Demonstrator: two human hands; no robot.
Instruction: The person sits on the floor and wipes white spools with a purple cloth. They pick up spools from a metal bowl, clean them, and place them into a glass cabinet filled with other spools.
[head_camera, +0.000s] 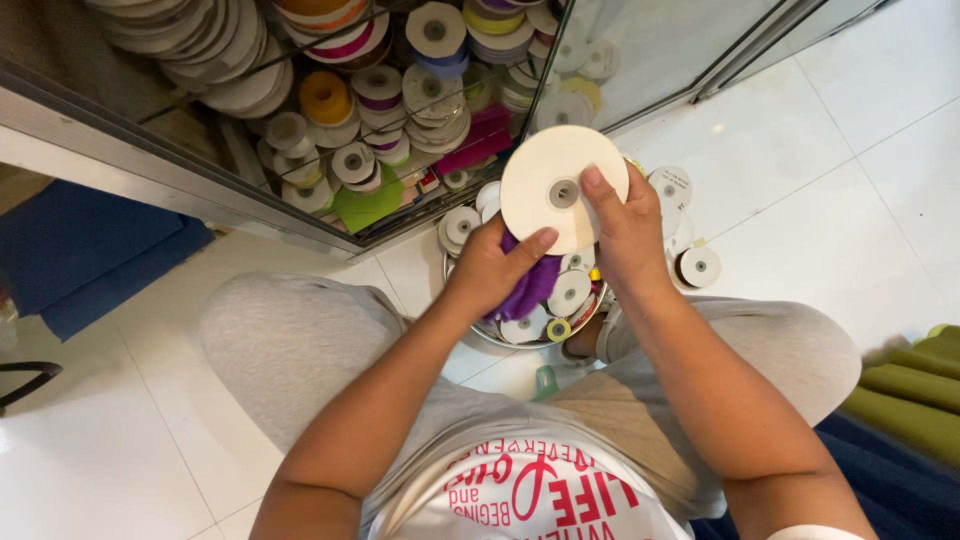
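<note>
Both hands are closed on the big cream spool: the right hand grips its right edge, the left hand its lower edge, with purple ribbon. Its flat face looks upward, above the metal bowl on the floor.

A white tiled floor is carrying everything here. A round metal bowl is sitting on it near the middle, holding small ribbon spools. A few loose spools are lying on the tiles just right of the bowl. A blue mat is lying at the far left, and green folded cloth is resting at the near right. A glass cabinet is standing at the far side, stacked with ribbon reels.
</note>
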